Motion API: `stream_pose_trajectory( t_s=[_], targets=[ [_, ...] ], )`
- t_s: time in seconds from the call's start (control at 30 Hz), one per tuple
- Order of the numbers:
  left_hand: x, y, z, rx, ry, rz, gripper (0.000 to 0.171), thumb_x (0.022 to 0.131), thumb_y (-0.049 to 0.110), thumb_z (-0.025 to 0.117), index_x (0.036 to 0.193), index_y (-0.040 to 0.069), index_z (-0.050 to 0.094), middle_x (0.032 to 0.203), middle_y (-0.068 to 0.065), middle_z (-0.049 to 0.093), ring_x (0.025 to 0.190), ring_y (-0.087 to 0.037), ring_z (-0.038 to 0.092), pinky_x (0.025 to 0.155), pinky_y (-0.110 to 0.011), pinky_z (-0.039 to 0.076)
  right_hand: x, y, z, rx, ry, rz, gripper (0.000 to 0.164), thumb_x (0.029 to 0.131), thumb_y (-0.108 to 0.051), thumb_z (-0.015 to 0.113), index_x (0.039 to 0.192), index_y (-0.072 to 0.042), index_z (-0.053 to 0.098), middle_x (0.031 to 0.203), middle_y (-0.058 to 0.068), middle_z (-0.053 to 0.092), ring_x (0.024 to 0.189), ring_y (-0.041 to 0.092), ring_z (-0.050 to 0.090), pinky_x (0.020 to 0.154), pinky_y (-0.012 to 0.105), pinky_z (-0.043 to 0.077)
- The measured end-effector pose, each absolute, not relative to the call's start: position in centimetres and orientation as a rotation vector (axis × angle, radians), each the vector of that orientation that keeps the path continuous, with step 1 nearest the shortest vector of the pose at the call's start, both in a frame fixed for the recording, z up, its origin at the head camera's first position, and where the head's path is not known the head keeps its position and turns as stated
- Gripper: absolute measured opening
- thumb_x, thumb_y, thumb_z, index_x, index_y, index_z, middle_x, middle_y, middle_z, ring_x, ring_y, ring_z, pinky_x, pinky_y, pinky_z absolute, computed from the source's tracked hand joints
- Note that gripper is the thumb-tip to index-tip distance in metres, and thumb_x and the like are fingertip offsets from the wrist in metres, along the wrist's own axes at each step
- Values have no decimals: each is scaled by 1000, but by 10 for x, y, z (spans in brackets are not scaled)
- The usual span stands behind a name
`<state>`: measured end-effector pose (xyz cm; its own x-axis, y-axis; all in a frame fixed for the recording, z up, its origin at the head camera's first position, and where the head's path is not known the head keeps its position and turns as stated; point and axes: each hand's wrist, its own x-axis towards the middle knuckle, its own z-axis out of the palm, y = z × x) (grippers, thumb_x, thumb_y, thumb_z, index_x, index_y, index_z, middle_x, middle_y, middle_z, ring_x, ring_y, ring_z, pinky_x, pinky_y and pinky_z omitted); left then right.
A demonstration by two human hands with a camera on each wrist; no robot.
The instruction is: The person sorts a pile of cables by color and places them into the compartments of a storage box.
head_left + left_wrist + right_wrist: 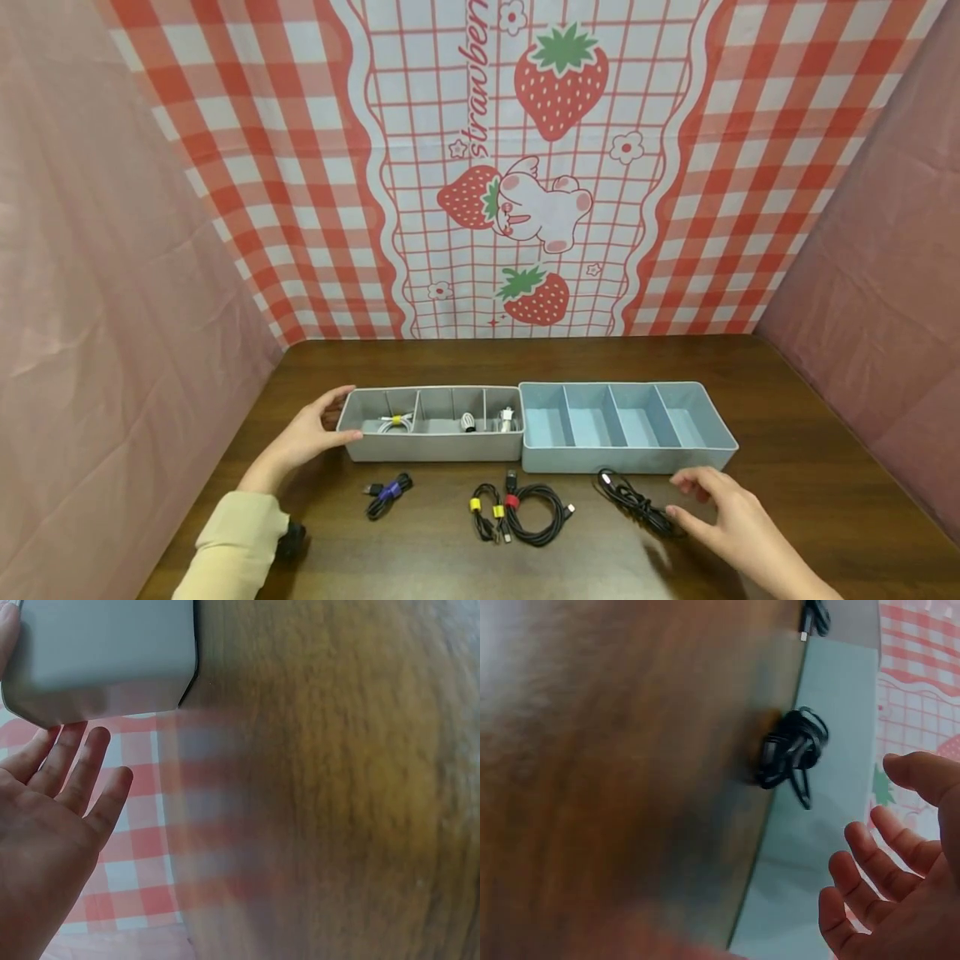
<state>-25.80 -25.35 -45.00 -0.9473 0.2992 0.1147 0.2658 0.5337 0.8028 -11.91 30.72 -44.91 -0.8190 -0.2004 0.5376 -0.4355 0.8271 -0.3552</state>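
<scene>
At the left end of a grey divided organizer box (pixel 435 448), my left hand (pixel 303 433) touches its corners, thumb by the front rim and forefinger by the back. The left wrist view shows that hand's long fingers fairly straight, fingertips right at the box's end wall (pixel 105 701). My right hand (pixel 723 517) hovers with fingers parted beside a bundled black cable (pixel 637 507). In the right wrist view its palm is free, apart from the black cable (pixel 795 750). White cables, one with a yellow tie (pixel 397 422), lie in the grey box.
A light blue divided box (pixel 622 459) adjoins the grey box's right end. In front lie a black cable with a purple tie (pixel 388 492), one with yellow ties (pixel 481 521) and one with a red tie (pixel 551 533). A checked strawberry cloth (pixel 525 167) hangs behind the table.
</scene>
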Motion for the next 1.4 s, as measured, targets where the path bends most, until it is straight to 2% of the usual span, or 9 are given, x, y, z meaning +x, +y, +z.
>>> stream_pose_trajectory(
  t_s=[0.1, 0.37, 0.5, 0.7, 0.83, 0.97, 1.1, 1.3, 1.4],
  targets=[
    [-259, -254, -450, 507, 2726, 1401, 78, 79, 22, 78, 141, -1, 36, 124, -23, 52, 108, -38, 56, 86, -39, 48, -119, 309, -457, 479, -2540, 641, 39, 61, -11, 86, 90, -19, 63, 81, -12, 55, 70, 1, 48, 58, 23, 42],
    [-257, -251, -446, 524, 2722, 1429, 76, 80, 14, 76, 142, -2, 34, 124, -25, 52, 109, -39, 55, 88, -45, 47, -121, 310, -471, 526, -2639, 666, 37, 61, -16, 86, 90, -17, 62, 80, -14, 52, 68, -3, 43, 56, 23, 38],
    [-256, -251, -447, 552, 2737, 1426, 76, 81, 20, 76, 142, 0, 35, 124, -25, 52, 108, -39, 56, 87, -43, 48, -120, 310, -474, 516, -2713, 662, 36, 63, -20, 86, 90, -21, 61, 81, -15, 49, 69, -4, 41, 56, 23, 38],
    [-255, -252, -452, 652, 2747, 1459, 77, 81, 27, 75, 141, 0, 35, 121, -26, 53, 104, -38, 58, 81, -33, 50, -122, 308, -475, 517, -2798, 584, 35, 65, -29, 85, 89, -22, 61, 84, -15, 51, 74, -2, 47, 61, 26, 44],
    [-255, -252, -452, 597, 2707, 1478, 78, 82, 25, 75, 143, 0, 33, 126, -26, 51, 109, -41, 55, 86, -39, 49, -124, 307, -473, 511, -2884, 548, 32, 67, -32, 84, 88, -21, 61, 85, -13, 52, 75, 0, 49, 64, 28, 46],
    [-256, -252, -454, 568, 2690, 1476, 77, 83, 18, 74, 144, -1, 31, 129, -27, 49, 112, -42, 53, 89, -45, 47, -125, 307, -472, 505, -2919, 539, 31, 68, -31, 83, 87, -20, 62, 83, -12, 50, 72, -1, 46, 62, 27, 45],
    [-256, -252, -456, 542, 2697, 1469, 77, 83, 18, 74, 144, 1, 31, 129, -26, 50, 113, -40, 54, 88, -44, 47, -127, 308, -471, 519, -2913, 552, 30, 68, -30, 83, 86, -21, 61, 83, -12, 50, 72, -2, 45, 61, 27, 44],
    [-255, -253, -456, 537, 2707, 1461, 78, 82, 19, 74, 144, 1, 31, 128, -25, 49, 113, -40, 53, 88, -41, 48, -128, 309, -472, 553, -2875, 559, 30, 66, -25, 84, 85, -21, 61, 86, -13, 54, 75, 1, 52, 64, 28, 48],
    [-254, -253, -455, 537, 2708, 1467, 77, 83, 19, 74, 144, 2, 32, 130, -26, 46, 113, -41, 52, 89, -44, 47, -128, 309, -472, 570, -2853, 563, 31, 65, -23, 85, 84, -21, 60, 85, -13, 54, 74, 0, 52, 63, 28, 48]
  ],
)
